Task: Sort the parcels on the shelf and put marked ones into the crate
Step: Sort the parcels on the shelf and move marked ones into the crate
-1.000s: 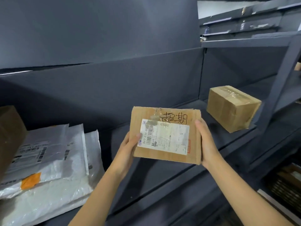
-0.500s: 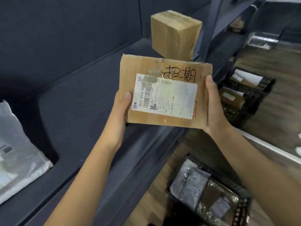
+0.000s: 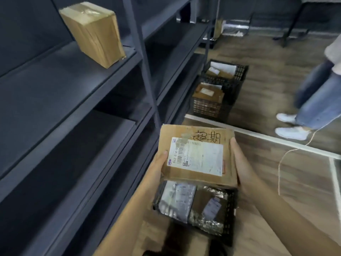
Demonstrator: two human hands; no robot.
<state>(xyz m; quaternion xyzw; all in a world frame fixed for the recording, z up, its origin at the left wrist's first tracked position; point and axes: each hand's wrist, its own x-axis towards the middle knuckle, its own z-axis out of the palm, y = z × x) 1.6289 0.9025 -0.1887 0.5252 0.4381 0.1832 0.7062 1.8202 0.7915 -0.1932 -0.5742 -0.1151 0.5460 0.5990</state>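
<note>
Left hand (image 3: 156, 164), right hand (image 3: 242, 169) gripping marked parcel (image 3: 197, 156) side edges, over crate (image 3: 231, 228) beside shelf (image 3: 55, 85)

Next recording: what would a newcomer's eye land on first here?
The flat cardboard parcel with black handwriting and a white label, gripped mid-frame by the left hand and right hand. Just below it, a black crate on the floor holds wrapped parcels; at upper left a taped brown box stands on the dark shelf.
</note>
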